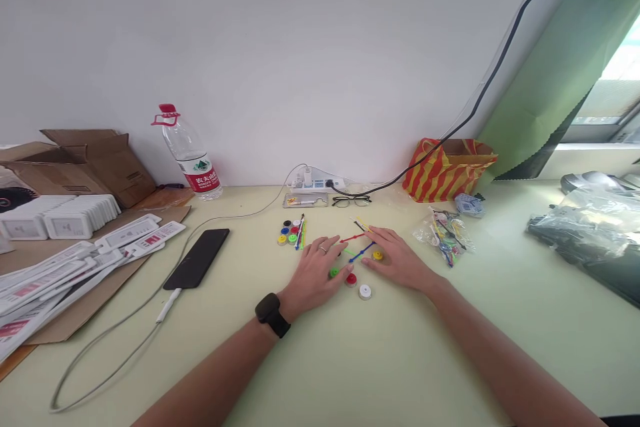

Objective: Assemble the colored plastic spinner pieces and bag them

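Note:
Both my hands rest on a pale green table around a small build of coloured sticks and round connector discs. My left hand [317, 271], with a ring and a black watch on the wrist, lies with fingers spread, its thumb at a green disc [334, 272]. My right hand [397, 257] lies flat, fingers stretched toward the red stick [353, 238] and blue stick [361, 253]. A yellow disc [377, 255] sits by its thumb. A red disc [351, 278] and a white disc [365, 291] lie between the hands.
Spare discs and sticks [292, 232] lie behind my left hand. A plastic bag of parts [445, 235] is at right. A black phone [197, 257] on a cable, a water bottle [191, 154], a power strip [316, 182], glasses [351, 200], a striped bag [445, 167] and white packets [65, 260] surround them.

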Tool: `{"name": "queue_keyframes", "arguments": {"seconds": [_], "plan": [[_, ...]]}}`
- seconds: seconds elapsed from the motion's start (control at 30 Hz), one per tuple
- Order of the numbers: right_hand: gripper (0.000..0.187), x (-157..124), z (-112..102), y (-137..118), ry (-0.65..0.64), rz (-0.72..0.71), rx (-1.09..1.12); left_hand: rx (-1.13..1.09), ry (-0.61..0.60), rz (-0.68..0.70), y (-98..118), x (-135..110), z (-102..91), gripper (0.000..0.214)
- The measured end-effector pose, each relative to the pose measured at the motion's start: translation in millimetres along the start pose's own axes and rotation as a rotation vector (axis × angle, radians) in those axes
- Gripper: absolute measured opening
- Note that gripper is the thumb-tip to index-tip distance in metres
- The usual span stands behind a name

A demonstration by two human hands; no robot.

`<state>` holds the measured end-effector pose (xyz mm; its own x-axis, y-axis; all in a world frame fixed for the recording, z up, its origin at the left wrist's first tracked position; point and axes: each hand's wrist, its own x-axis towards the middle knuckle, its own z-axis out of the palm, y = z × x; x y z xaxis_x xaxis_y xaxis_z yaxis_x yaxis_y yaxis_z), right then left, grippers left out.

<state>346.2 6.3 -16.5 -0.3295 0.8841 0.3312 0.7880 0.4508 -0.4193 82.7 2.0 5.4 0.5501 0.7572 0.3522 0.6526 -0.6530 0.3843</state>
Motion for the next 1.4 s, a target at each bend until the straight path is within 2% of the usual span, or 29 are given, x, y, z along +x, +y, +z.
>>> {"name": "queue_keyframes", "arguments": {"seconds": [0.2,0.4,0.5,0.57,0.63,0.73,0.83,0.93,1.0,1.03,1.13,1.2,1.27,1.4], "plan": [[0.026,4,-2,-3,0.031,-0.133,0.148,-0.075,0.118,-0.054,-3,6,-0.9,0.015],[0.019,4,5,3,0.047,-0.126,0.165,-0.124,0.197,-0.055,-6,8,-3.1,0.02],[0.022,4,7,3,0.037,-0.123,0.161,-0.182,0.155,-0.14,-10,8,-9.7,0.029],[0.019,4,7,2,0.02,-0.13,0.163,-0.245,0.078,-0.143,-13,8,-14.7,0.026],[0.016,4,7,0,0.024,-0.132,0.169,-0.288,-0.027,-0.065,-14,6,-18.7,0.017],[0.013,5,5,-4,0.077,-0.117,0.192,-0.285,-0.135,0.071,-10,5,-20.4,0.025],[0.014,6,-2,-11,0.142,-0.093,0.234,-0.236,-0.122,0.135,-6,5,-16.9,0.042],[0.017,5,-14,-22,0.178,-0.03,0.352,-0.136,-0.051,0.084,-7,7,-12.0,0.04],[0.02,3,-22,-31,0.072,0.014,0.546,-0.085,-0.022,-0.009,-12,9,-10.0,0.038],[0.022,2,-25,-37,-0.045,0.022,0.67,-0.075,-0.021,-0.055,-14,10,-9.4,0.038],[0.028,-4,-27,-53,-0.519,-0.013,0.986,-0.092,-0.03,-0.127,-21,11,-7.7,0.041],[0.03,-7,-24,-63,-0.714,-0.023,1.092,-0.11,-0.016,-0.147,-23,11,-6.1,0.041],[0.03,-8,-21,-70,-0.718,-0.006,1.125,-0.131,0.023,-0.175,-22,10,-4.6,0.039],[0.024,-7,-21,-71,-0.509,0.003,1.039,-0.197,0.087,-0.211,-18,11,-4.7,0.033]]}}
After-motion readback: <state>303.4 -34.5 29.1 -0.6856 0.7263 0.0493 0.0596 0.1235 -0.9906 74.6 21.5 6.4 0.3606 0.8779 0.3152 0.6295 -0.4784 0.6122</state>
